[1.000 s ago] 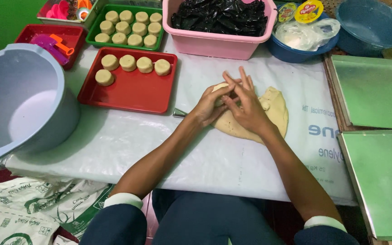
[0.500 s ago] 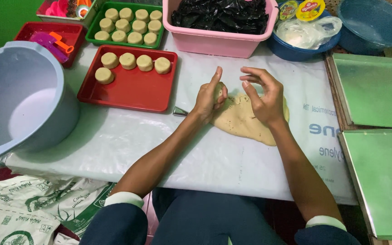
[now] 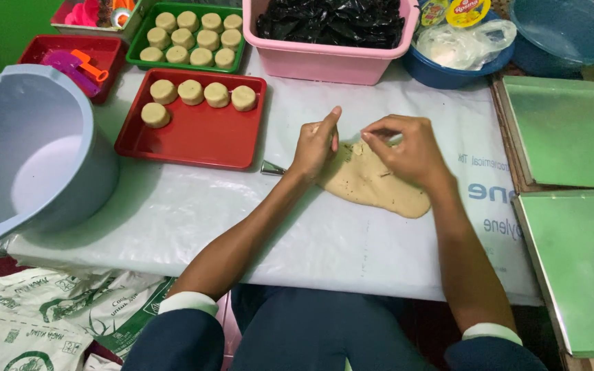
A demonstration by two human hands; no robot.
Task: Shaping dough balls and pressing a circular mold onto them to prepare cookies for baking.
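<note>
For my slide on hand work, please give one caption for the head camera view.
Both hands, left hand and right hand, work a flat sheet of dough beside a red tray of round pieces.

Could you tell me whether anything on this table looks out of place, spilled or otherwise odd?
Nothing looks spilled or damaged. The dough is a ragged, uneven slab under both hands. The red tray holds only five pucks, four in a row and one below, while the green tray is full. A small metal cone lies loose by the left hand.
</note>
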